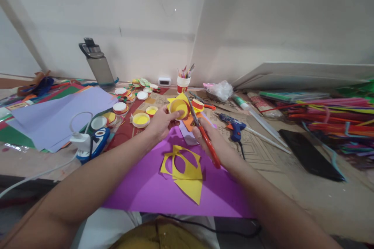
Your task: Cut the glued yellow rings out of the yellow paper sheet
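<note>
In my left hand (pixel 164 121) I hold a shallow round cup piece (pixel 179 108) with a pale rim and a yellow inside. Yellow paper sticks out past its edge. My right hand (pixel 214 144) is closed on red-handled scissors (pixel 206 140), whose blades point up beside the right edge of the cup piece. Below my hands, yellow paper scraps (pixel 187 167) with round holes cut in them lie on a purple sheet (pixel 140 186). Two more yellow-lined round pieces, one of them a shallow ring (pixel 140 120), sit left of my left hand.
A blue glue gun (pixel 236 127) and a black phone (pixel 309 153) lie to the right, near bundled pipe cleaners (pixel 327 120). Lilac paper (pixel 64 116), a blue-and-white power strip (pixel 97 144) and a bottle (pixel 99 64) are on the left. A cup of pens (pixel 183 83) stands behind.
</note>
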The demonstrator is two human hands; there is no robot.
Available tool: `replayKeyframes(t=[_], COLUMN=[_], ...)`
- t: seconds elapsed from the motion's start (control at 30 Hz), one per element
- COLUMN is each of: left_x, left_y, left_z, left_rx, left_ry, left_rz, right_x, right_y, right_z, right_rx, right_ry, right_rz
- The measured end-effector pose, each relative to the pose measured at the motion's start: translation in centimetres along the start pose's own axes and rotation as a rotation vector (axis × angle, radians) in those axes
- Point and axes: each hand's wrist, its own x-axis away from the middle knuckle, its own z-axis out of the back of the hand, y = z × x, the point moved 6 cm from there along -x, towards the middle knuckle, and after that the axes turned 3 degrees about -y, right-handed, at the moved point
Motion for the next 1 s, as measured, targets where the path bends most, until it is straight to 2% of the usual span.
replayKeyframes(t=[0.17, 0.47, 0.6, 1.0], left_x=[0.4, 0.7, 0.7, 0.7], left_y=[0.0, 0.3, 0.3, 0.4], left_z=[-0.5, -0.7, -0.6, -0.7], left_rx=[-0.034, -0.038, -0.048, -0.074], left_ry=[-0.026, 0.012, 0.031, -0.006], left_rz=[-0.012, -0.021, -0.013, -0.012], right_x=[-0.1, -0.1, -0.1, 0.1], right_y=[0.3, -0.2, -0.1, 1.1], right_z=[0.0, 0.1, 0.1, 0.0], right_rx=[-0.016, -0.037, -0.037, 0.031], right_ry=[-0.015, -0.018, -0.006, -0.011], right_rz=[0.008, 0.036, 0.021, -0.037])
